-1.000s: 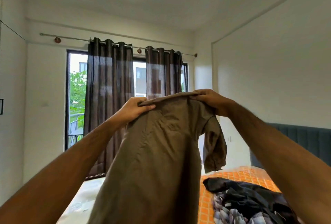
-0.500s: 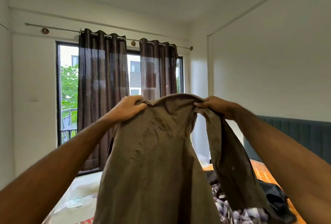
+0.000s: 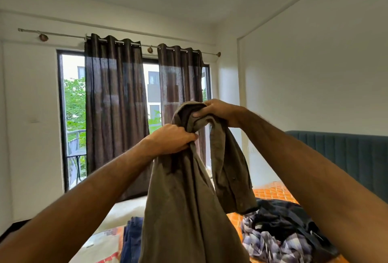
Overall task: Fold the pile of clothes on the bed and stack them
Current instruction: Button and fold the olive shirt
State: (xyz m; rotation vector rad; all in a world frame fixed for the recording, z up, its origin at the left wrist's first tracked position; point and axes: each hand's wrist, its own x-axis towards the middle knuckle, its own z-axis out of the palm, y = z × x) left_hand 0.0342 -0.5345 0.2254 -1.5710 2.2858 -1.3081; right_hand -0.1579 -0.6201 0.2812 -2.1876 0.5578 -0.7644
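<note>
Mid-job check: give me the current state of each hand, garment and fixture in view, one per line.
Left hand: gripping the olive shirt, fingers curled.
Right hand: gripping the shirt's top, higher up.
Olive shirt: bunched, hanging in the air, unfolded.
Dark and plaid clothes: crumpled pile on the bed, unfolded.
Blue garment: lying on the bed, fold unclear.
Curtains: partly drawn.

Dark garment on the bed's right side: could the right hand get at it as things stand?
Probably not yet: the right hand grips the olive shirt. The dark garment lies uncovered below.
</note>
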